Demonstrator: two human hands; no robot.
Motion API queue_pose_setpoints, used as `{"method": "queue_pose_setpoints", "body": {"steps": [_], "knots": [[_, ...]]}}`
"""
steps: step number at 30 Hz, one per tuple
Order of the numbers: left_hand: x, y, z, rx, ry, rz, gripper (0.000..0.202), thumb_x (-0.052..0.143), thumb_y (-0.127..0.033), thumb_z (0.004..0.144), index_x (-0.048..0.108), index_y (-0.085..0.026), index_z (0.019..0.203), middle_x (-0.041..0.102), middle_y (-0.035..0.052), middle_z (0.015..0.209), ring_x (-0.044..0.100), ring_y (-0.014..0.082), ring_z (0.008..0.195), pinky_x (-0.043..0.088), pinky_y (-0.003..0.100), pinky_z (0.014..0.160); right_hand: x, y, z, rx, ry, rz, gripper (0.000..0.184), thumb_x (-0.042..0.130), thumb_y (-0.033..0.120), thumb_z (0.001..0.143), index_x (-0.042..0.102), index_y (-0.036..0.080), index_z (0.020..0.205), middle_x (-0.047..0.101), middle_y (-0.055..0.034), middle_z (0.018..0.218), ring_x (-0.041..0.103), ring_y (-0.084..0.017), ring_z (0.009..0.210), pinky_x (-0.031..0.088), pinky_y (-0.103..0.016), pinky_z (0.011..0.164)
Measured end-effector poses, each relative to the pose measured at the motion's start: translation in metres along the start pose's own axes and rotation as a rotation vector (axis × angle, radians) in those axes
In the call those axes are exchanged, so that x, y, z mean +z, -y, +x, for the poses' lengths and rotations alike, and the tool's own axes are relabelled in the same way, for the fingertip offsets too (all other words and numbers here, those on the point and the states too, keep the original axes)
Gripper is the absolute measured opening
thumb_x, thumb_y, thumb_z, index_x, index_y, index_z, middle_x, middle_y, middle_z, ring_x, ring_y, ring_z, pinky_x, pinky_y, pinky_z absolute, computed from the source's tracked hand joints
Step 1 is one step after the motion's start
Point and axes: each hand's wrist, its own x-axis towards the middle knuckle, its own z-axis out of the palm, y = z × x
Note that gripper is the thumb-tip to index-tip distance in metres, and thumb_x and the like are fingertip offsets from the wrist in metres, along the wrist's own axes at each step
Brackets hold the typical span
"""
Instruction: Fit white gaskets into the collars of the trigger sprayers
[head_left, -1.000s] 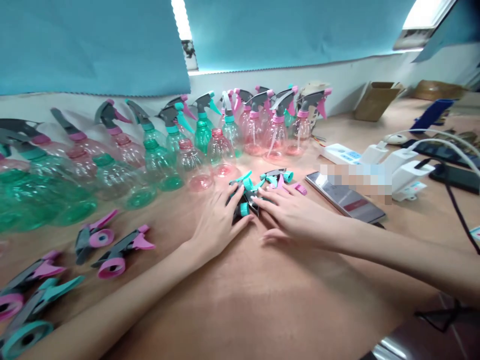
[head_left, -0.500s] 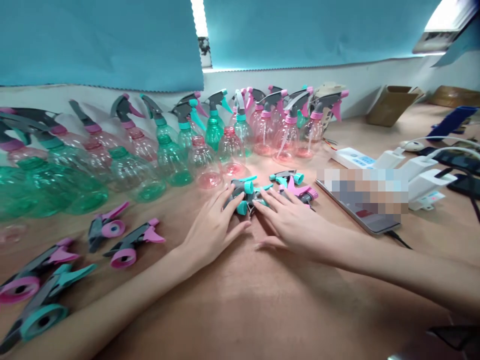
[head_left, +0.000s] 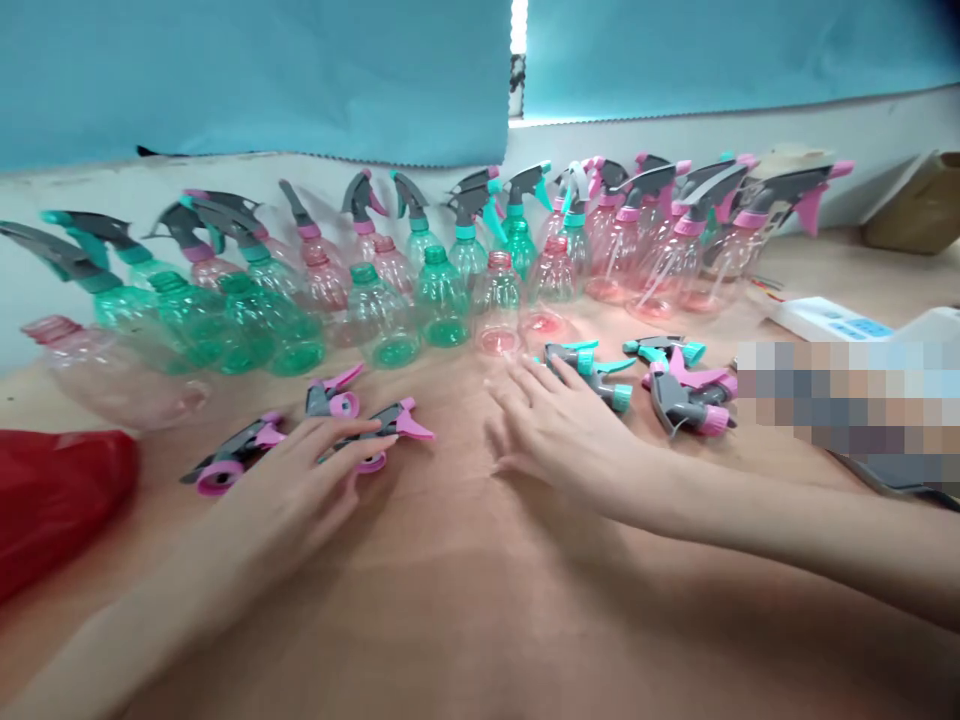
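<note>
A person's two bare hands reach palm down over a wooden desk (head_left: 420, 620). The left hand (head_left: 307, 480) has its fingers stretched out, slightly apart, over pink-and-grey trigger spray heads (head_left: 412, 422) lying on the desk; it pinches nothing visible, and whether the fingertips press down cannot be told. The right hand (head_left: 574, 430), fingers spread and a little blurred, is beside teal-and-grey spray heads (head_left: 571, 358); contact is unclear there too. Further right lie more spray heads, pink and teal.

A forward push of the right hand could knock over the uncapped pink bottle (head_left: 499, 300) standing just beyond its fingertips, since the thin plastic looks light, and that could topple its neighbours. A finger hooking a trigger on the left could drag the next spray head along.

The see-through bottles crowd together along the wall. Those in front, such as a green bottle (head_left: 442, 305), are uncapped, with no liquid discernible. Many behind wear spray heads; at the right, pink fitted bottles (head_left: 664, 272) show thin tubes inside. At far left, an uncapped pink bottle (head_left: 112, 370) appears tilted.
</note>
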Motion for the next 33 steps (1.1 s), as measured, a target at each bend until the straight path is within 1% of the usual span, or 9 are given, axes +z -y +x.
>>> {"method": "queue_pose_setpoints", "body": {"steps": [5, 10, 15, 17, 18, 21, 24, 28, 33], "knots": [[0.005, 0.023, -0.009, 0.103, 0.057, 0.134, 0.049, 0.032, -0.015, 0.087, 0.047, -0.031, 0.130, 0.052, 0.0070, 0.132, 0.048, 0.0331, 0.120, 0.047, 0.052, 0.088, -0.001, 0.029, 0.014, -0.123, 0.018, 0.073, 0.065, 0.059, 0.049, 0.082, 0.048, 0.003, 0.127, 0.043, -0.0243, 0.137, 0.040, -0.037, 0.125, 0.026, -0.052, 0.105], [0.024, 0.023, 0.016, 0.143, 0.102, 0.047, 0.038, 0.033, -0.016, 0.087, 0.058, -0.029, 0.112, 0.058, 0.0060, 0.122, 0.054, 0.0281, 0.110, 0.047, 0.047, 0.089, -0.008, 0.037, 0.018, -0.168, 0.033, 0.113, 0.069, 0.063, 0.040, 0.082, 0.039, 0.000, 0.133, 0.041, -0.0247, 0.138, 0.038, -0.035, 0.126, 0.032, -0.048, 0.103], [0.022, -0.004, 0.033, 0.131, 0.008, -0.082, 0.021, 0.042, -0.026, 0.090, 0.059, -0.025, 0.102, 0.064, 0.0046, 0.100, 0.058, 0.0249, 0.091, 0.047, 0.038, 0.079, -0.012, 0.024, 0.011, -0.163, 0.039, 0.199, 0.056, 0.060, 0.036, 0.084, 0.046, 0.004, 0.127, 0.048, -0.0190, 0.131, 0.044, -0.029, 0.121, 0.041, -0.041, 0.097], [0.018, -0.020, 0.036, 0.071, -0.041, -0.173, 0.013, 0.050, -0.029, 0.087, 0.058, -0.024, 0.096, 0.064, 0.0026, 0.092, 0.058, 0.0228, 0.086, 0.046, 0.035, 0.075, -0.016, 0.017, 0.007, -0.176, 0.039, 0.291, 0.049, 0.059, 0.034, 0.085, 0.048, 0.007, 0.124, 0.050, -0.0164, 0.129, 0.046, -0.026, 0.119, 0.041, -0.039, 0.098], [0.016, -0.028, 0.037, 0.010, -0.004, -0.224, 0.013, 0.052, -0.027, 0.087, 0.057, -0.024, 0.098, 0.063, 0.0024, 0.093, 0.058, 0.0217, 0.087, 0.046, 0.033, 0.075, -0.018, 0.013, 0.005, -0.184, 0.035, 0.346, 0.045, 0.057, 0.034, 0.086, 0.049, 0.008, 0.123, 0.050, -0.0159, 0.129, 0.047, -0.025, 0.118, 0.042, -0.038, 0.098], [0.015, -0.049, 0.041, -0.077, -0.100, -0.392, 0.022, 0.059, -0.031, 0.083, 0.056, -0.024, 0.104, 0.063, 0.0018, 0.093, 0.058, 0.0204, 0.085, 0.047, 0.031, 0.072, -0.028, 0.004, -0.002, -0.158, 0.050, 0.480, 0.043, 0.054, 0.033, 0.089, 0.045, 0.012, 0.125, 0.047, -0.0144, 0.132, 0.050, -0.023, 0.116, 0.045, -0.037, 0.093], [0.022, -0.063, 0.046, -0.118, -0.184, -0.519, 0.020, 0.063, -0.028, 0.081, 0.058, -0.025, 0.101, 0.064, 0.0006, 0.092, 0.060, 0.0190, 0.085, 0.048, 0.031, 0.073, -0.041, -0.008, -0.009, -0.115, 0.126, 0.486, 0.040, 0.055, 0.032, 0.089, 0.046, 0.016, 0.124, 0.055, -0.0104, 0.124, 0.058, -0.022, 0.104, 0.050, -0.032, 0.077], [0.036, -0.075, 0.050, -0.145, -0.268, -0.624, 0.024, 0.067, -0.020, 0.078, 0.060, -0.025, 0.100, 0.065, -0.0002, 0.091, 0.058, 0.0176, 0.086, 0.049, 0.030, 0.075, -0.058, -0.022, -0.016, -0.135, 0.127, 0.308, 0.028, 0.053, 0.032, 0.090, 0.055, 0.024, 0.116, 0.062, -0.0048, 0.112, 0.061, -0.020, 0.092, 0.046, -0.029, 0.066], [0.043, -0.076, 0.050, -0.170, -0.324, -0.628, 0.024, 0.069, -0.025, 0.078, 0.062, -0.026, 0.100, 0.064, 0.0004, 0.088, 0.058, 0.0188, 0.084, 0.049, 0.032, 0.073, -0.073, -0.021, -0.012, -0.076, 0.027, 0.305, 0.015, 0.053, 0.027, 0.088, 0.067, 0.025, 0.085, 0.065, 0.0031, 0.070, 0.055, -0.012, 0.058, 0.033, -0.024, 0.052]]}}
